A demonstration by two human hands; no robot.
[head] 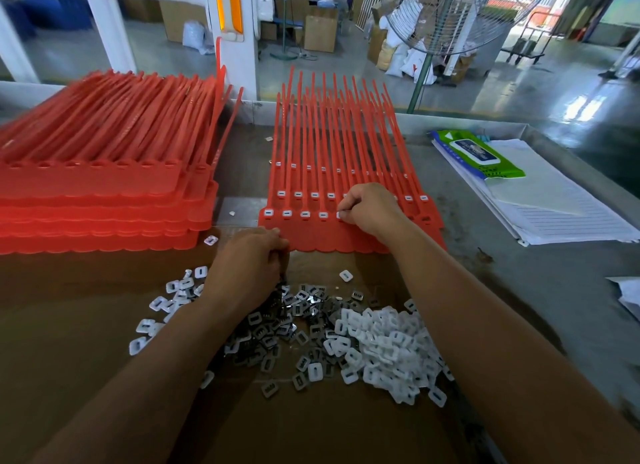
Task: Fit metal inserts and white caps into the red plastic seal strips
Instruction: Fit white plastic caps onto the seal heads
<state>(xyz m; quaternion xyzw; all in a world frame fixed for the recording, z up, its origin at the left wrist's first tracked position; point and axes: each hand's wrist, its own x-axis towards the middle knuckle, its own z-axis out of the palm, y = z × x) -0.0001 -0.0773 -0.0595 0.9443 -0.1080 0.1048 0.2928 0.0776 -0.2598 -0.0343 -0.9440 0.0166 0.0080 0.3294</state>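
Red seal strips lie fanned at centre frame; a taller stack sits upper left. Below, on cardboard, white caps and metal inserts are heaped. Right hand pinches a single cap at the front row. Left hand is curled at the near edge, contents indeterminable.

The seal strips in front of me are red, their heads dotted with small white squares. The stack at upper left is the same red. Lower down, loose white caps mix with silvery-grey metal inserts on brown cardboard. The worktop is dull grey. At right, a green-and-blue packet lies on white paper ruled with fine lines.
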